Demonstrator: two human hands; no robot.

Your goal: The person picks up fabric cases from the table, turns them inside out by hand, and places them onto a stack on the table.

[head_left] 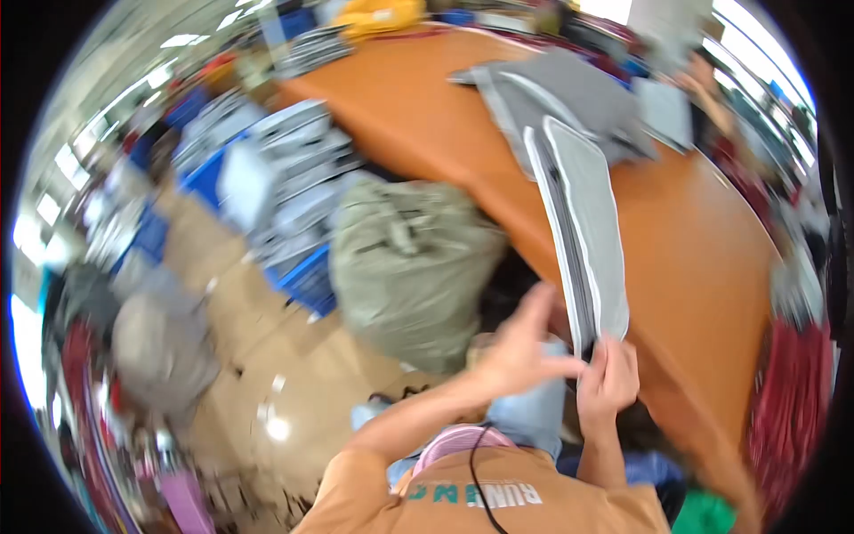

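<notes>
A long light-grey fabric piece with a dark zipper along its left side stands out over the table from my right hand. My right hand is closed round its near end, fingers wrapped over the fabric. Beside that end is my left hand, blurred, with fingers spread apart and one fingertip right at the corner of the piece. Beyond its far end, a larger grey fabric article lies on the orange-brown table.
Left of the table stands a bulging olive sack. Blue crates hold stacks of folded grey pieces. Dark red fabric hangs at the right edge. A person is at the far right side of the table.
</notes>
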